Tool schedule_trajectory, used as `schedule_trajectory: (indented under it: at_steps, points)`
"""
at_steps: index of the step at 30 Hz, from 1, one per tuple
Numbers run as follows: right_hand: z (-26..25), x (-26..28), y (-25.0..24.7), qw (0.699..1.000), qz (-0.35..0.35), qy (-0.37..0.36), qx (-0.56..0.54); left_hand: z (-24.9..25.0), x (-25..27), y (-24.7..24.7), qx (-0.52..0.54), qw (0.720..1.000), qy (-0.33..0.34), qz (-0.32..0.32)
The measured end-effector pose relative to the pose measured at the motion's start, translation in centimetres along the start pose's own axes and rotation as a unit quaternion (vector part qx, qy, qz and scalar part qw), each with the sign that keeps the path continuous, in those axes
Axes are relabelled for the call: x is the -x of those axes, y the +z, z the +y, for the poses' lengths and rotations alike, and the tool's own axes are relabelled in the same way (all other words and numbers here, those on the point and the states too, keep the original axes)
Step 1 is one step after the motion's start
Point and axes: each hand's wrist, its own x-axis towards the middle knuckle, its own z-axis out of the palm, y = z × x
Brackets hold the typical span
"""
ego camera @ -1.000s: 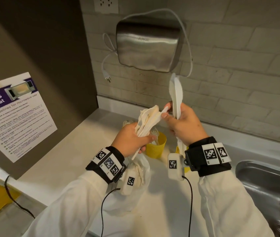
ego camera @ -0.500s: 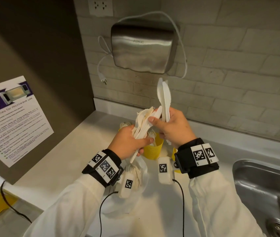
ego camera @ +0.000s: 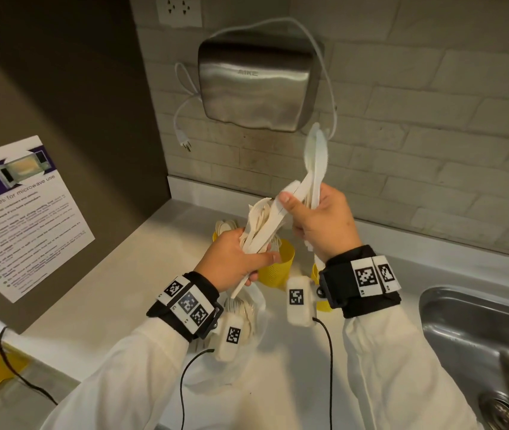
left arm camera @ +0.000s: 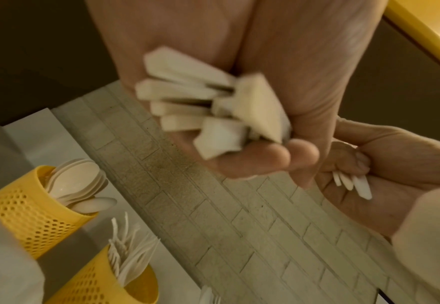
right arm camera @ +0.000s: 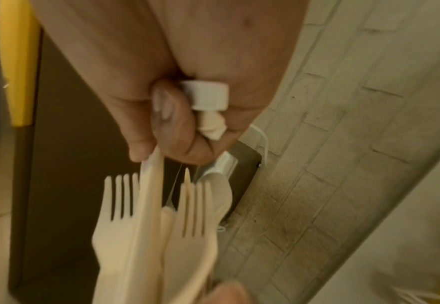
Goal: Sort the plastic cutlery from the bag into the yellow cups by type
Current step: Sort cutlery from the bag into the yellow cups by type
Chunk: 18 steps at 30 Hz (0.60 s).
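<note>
My left hand [ego camera: 256, 262] grips a bundle of white plastic cutlery [ego camera: 262, 225] above the counter; its handle ends [left arm camera: 213, 107] stick out below my fist. My right hand [ego camera: 296, 206] holds a few knives [ego camera: 317, 156] upright and pinches one more piece at the top of the bundle. Fork heads [right arm camera: 117, 205] of the bundle show in the right wrist view. Below stand yellow perforated cups: one with spoons [left arm camera: 18, 205], one with forks [left arm camera: 96, 283] [ego camera: 278, 265], and a third [ego camera: 321, 305] mostly hidden behind my right wrist. The clear bag [ego camera: 247, 315] lies under my left wrist.
A steel sink [ego camera: 479, 336] is set into the counter at right. A metal hand dryer [ego camera: 256, 79] hangs on the brick wall, its plug [ego camera: 185, 144] dangling. A microwave poster [ego camera: 20, 212] is on the dark panel at left.
My right hand has kept its pinch at the top of the bundle, and the knives it holds have tilted to the right. The left hand has stayed put with the bundle.
</note>
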Motion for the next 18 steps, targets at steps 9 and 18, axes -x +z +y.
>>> schedule_trajectory:
  at_steps: [9,18]
  points:
    - [1.4,1.0,1.0,0.996,-0.075,0.045,0.009,-0.1,0.0,0.6,-0.035,0.999,0.010,0.016]
    - [0.8,0.0,0.1,0.974,-0.005,0.043,-0.221,-1.2,-0.2,0.6,0.005,1.000,-0.005,0.015]
